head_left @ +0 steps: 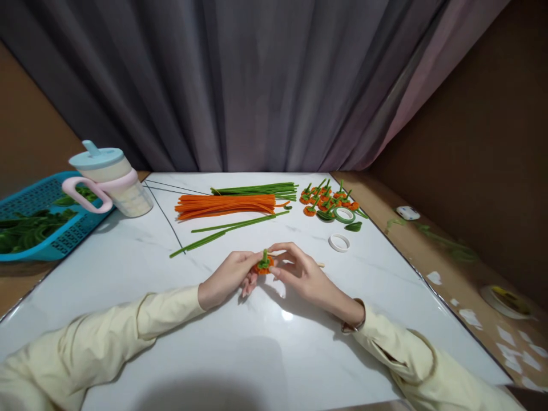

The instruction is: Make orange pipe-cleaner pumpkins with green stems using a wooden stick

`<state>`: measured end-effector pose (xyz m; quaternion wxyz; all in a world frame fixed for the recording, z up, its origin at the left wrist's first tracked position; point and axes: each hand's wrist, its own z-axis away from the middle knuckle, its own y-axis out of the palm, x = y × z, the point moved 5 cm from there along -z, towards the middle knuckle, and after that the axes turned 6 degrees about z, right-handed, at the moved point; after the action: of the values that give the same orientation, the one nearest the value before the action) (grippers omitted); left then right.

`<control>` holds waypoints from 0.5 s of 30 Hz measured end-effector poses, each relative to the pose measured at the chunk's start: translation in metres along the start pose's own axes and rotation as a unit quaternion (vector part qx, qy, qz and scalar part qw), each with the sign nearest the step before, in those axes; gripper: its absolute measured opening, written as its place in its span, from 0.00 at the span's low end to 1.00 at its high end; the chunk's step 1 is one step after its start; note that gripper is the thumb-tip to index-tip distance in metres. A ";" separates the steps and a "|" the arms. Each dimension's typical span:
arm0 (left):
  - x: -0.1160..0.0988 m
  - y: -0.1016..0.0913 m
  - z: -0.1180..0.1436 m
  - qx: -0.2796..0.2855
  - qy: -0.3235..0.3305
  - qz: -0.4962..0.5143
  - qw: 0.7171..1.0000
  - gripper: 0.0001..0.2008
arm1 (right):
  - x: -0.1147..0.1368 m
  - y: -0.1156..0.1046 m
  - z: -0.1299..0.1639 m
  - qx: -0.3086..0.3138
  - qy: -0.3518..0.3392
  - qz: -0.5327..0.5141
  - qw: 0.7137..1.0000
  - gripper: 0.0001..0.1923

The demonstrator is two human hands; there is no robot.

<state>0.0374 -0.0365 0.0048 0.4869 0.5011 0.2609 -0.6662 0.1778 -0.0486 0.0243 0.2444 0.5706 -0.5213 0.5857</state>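
Holding, left hand (226, 277): one small orange-and-green fuzzy piece (264, 264), clamped between thumb and fingers, its green stalk pointing up, held over the near middle of the table.

Right hand (306, 277): thumb and forefinger arched apart from each other, tips at the right edge of the same piece; whether they pinch it cannot be told.

Wrists: pale yellow sleeves (107, 337) on both arms; one dark band (360, 315) at the right wrist.

Just beyond the right hand: one thin wooden stick (321, 265), mostly hidden; one white ring (339, 243), lying flat.

Farther back, right: one green roll (343, 214), dark green leaf shapes (353, 226) near it, and a cluster of similar orange-and-green pieces (323, 197), most with stalks up.

Farther back, centre: loose green stems (235, 226), lying slantwise; one bundle of orange stems (226, 206); one bundle of green stems (261, 189) behind it.

Left: one tumbler (141, 197), pale blue lid, pink handle; beside it, one blue basket (72, 237) with leafy green contents (34, 228).

Surface: one white, faintly veined table (205, 354). Right of it, white scraps (471, 318) and one shallow dish (492, 302). Behind: grey curtain (240, 85), hanging in folds.
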 end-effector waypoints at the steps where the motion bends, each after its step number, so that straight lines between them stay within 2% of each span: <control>1: -0.001 0.000 0.000 0.001 -0.002 0.016 1.000 0.18 | 0.004 -0.001 0.001 -0.007 -0.051 0.063 0.997 0.14; 4: -0.002 0.003 0.002 0.021 -0.016 0.043 0.999 0.17 | 0.015 0.001 0.007 -0.007 -0.178 0.190 0.966 0.14; 6: 0.000 0.006 0.003 0.045 -0.039 0.027 0.998 0.19 | 0.017 0.001 0.009 -0.015 -0.203 0.211 0.956 0.12; 8: 0.000 0.007 0.002 0.049 -0.033 -0.005 0.998 0.22 | 0.015 -0.003 0.008 -0.045 -0.176 0.199 0.963 0.08; 9: -0.002 0.005 0.002 0.039 -0.008 -0.024 0.999 0.23 | 0.013 -0.005 0.006 -0.058 -0.148 0.179 0.971 0.07; 12: -0.015 -0.001 0.004 -0.017 0.131 -0.088 0.987 0.19 | 0.005 -0.009 0.002 -0.076 -0.048 0.070 0.993 0.07; 15: -0.025 -0.003 0.013 -0.042 0.259 -0.151 0.953 0.14 | 0.001 -0.009 0.000 -0.076 0.014 -0.051 0.996 0.12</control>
<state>0.0299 -0.0369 0.0321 0.3171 0.5904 0.4778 -0.5680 0.1853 -0.0461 0.0280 0.3238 0.5682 -0.5310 0.5389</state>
